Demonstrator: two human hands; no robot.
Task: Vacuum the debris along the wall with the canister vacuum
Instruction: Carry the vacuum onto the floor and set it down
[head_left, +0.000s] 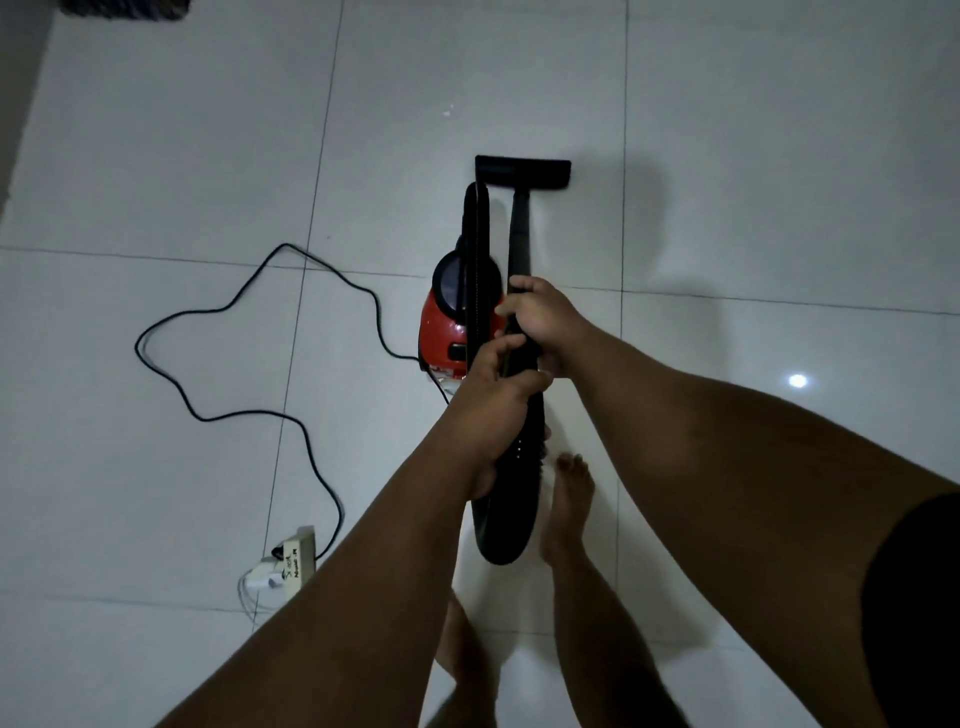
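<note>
Both hands are gripping the black wand (519, 234), the right hand (540, 317) closed around it higher up and the left hand (493, 405) wrapped around the hose (506, 509) end just below. The wand's long axis is running straight away from the person, ending in the floor nozzle (523, 171), which is lying crosswise on the pale tiled floor (182, 156). The red canister vacuum (447, 332) is sitting just left of the wand, its power cord (208, 374) snaking off to a power strip (296, 561).

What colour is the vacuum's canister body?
Red canister with a black top, seen in the head view.
</note>
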